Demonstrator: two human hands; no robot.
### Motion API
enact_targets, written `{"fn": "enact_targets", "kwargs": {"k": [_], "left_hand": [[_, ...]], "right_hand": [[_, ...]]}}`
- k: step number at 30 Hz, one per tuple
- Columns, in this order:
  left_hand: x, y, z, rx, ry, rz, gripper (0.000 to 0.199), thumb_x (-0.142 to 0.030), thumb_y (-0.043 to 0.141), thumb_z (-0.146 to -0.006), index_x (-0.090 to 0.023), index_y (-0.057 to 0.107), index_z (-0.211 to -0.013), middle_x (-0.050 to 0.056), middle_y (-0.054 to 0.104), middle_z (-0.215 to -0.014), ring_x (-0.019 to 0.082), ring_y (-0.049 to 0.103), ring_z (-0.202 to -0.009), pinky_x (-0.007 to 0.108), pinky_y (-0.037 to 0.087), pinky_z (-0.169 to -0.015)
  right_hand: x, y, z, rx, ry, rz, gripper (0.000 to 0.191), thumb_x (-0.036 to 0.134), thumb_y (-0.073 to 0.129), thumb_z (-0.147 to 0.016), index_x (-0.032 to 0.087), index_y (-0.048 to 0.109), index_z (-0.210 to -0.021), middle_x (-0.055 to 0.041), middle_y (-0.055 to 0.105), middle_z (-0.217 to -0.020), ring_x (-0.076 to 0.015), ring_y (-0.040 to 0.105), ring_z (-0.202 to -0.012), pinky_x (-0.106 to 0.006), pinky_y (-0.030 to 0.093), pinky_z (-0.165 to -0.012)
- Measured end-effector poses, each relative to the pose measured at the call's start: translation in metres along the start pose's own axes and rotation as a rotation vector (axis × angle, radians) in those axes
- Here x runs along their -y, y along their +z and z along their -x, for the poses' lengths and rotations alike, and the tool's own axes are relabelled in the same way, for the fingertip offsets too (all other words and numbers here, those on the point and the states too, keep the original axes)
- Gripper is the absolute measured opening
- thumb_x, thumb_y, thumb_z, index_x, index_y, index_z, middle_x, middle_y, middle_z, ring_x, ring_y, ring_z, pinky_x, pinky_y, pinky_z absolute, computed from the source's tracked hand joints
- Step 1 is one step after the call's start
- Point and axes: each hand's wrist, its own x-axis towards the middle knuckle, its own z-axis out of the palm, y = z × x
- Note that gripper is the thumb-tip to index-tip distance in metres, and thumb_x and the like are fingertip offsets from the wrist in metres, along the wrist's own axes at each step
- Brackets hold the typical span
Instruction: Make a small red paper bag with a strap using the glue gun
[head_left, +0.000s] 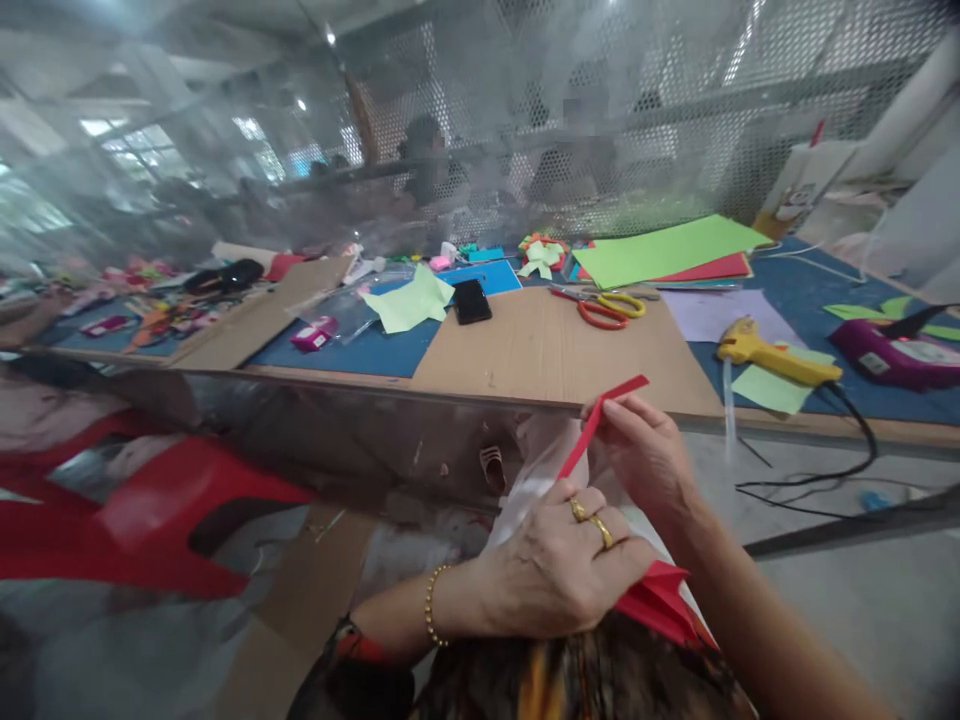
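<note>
A narrow folded red strip point(583, 447) stretches between my two hands, just in front of the table edge. My left hand point(559, 565), with gold rings and a bead bracelet, is closed on its lower end. My right hand point(649, 450) pinches the strip near its upper end, where it bends and points to the right. Below my left hand, more folded red paper point(660, 603) lies over my lap, partly covered by the hand.
On the table's cardboard point(525, 345) lie scissors point(611, 306) and a black phone point(472, 301). A yellow glue gun point(776, 355) with a trailing cable rests at the right, near a purple device point(892, 352). Green sheets point(667, 252) lie behind. Red chairs point(165, 510) stand at left.
</note>
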Motion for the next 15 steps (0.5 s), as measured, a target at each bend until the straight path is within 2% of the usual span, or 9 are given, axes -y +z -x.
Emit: {"fn": "enact_targets", "kwargs": {"k": [4,7,9,11,12,13,15], "left_hand": [[-0.001,0.000,0.006,0.061,-0.112,0.063,0.014,-0.016,0.059,-0.103,-0.017,0.072,-0.096,0.003,0.067,-0.083,0.019,0.060,-0.081,0.034,0.047,-0.080],[0.003,-0.004,0.008,0.046,-0.178,0.178,0.017,-0.018,0.058,-0.104,-0.016,0.074,-0.101,0.005,0.071,-0.087,0.019,0.063,-0.085,0.034,0.050,-0.084],[0.010,-0.010,0.010,-0.007,-0.242,0.290,0.018,-0.018,0.057,-0.105,-0.015,0.075,-0.104,0.006,0.074,-0.090,0.019,0.066,-0.087,0.034,0.051,-0.087],[0.021,-0.017,0.016,-0.075,-0.336,0.419,0.019,-0.017,0.057,-0.106,-0.014,0.076,-0.104,0.007,0.076,-0.090,0.019,0.068,-0.088,0.033,0.053,-0.088],[0.027,-0.020,0.020,-0.091,-0.392,0.467,0.019,-0.016,0.057,-0.106,-0.014,0.076,-0.103,0.007,0.077,-0.090,0.019,0.069,-0.088,0.032,0.054,-0.087],[0.033,-0.024,0.024,-0.097,-0.452,0.490,0.019,-0.015,0.058,-0.105,-0.015,0.076,-0.102,0.006,0.077,-0.089,0.018,0.070,-0.088,0.031,0.054,-0.086],[0.041,-0.027,0.034,-0.073,-0.562,0.473,0.018,-0.013,0.059,-0.104,-0.016,0.076,-0.100,0.006,0.078,-0.089,0.018,0.070,-0.087,0.030,0.054,-0.083]], "right_hand": [[0.010,-0.002,0.015,0.018,-0.170,0.115,0.024,0.044,0.090,-0.081,0.024,0.077,-0.076,-0.0014,0.075,-0.074,-0.0126,0.059,-0.057,-0.028,0.050,-0.055],[0.011,-0.008,0.026,0.043,-0.238,0.192,0.023,0.040,0.087,-0.086,0.024,0.072,-0.079,-0.0005,0.077,-0.078,-0.0107,0.057,-0.049,-0.026,0.046,-0.048],[0.014,-0.016,0.024,0.098,-0.267,0.386,0.022,0.042,0.084,-0.089,0.025,0.071,-0.085,0.0009,0.073,-0.072,-0.0116,0.057,-0.049,-0.026,0.046,-0.048],[0.024,-0.021,0.006,0.233,-0.277,0.681,0.024,0.046,0.082,-0.090,0.024,0.074,-0.097,0.0010,0.071,-0.067,-0.0148,0.061,-0.053,-0.028,0.050,-0.053],[0.030,-0.018,-0.008,0.313,-0.287,0.821,0.030,0.049,0.081,-0.091,0.024,0.075,-0.106,-0.0010,0.074,-0.071,-0.0172,0.066,-0.058,-0.030,0.053,-0.057],[0.038,-0.012,-0.027,0.349,-0.335,0.918,0.034,0.050,0.077,-0.094,0.023,0.074,-0.114,-0.0051,0.079,-0.085,-0.0195,0.071,-0.066,-0.033,0.057,-0.062],[0.049,0.017,-0.073,0.279,-0.534,1.205,0.033,0.038,0.054,-0.108,0.020,0.072,-0.128,-0.0136,0.081,-0.112,-0.0243,0.075,-0.097,-0.039,0.061,-0.085]]}}
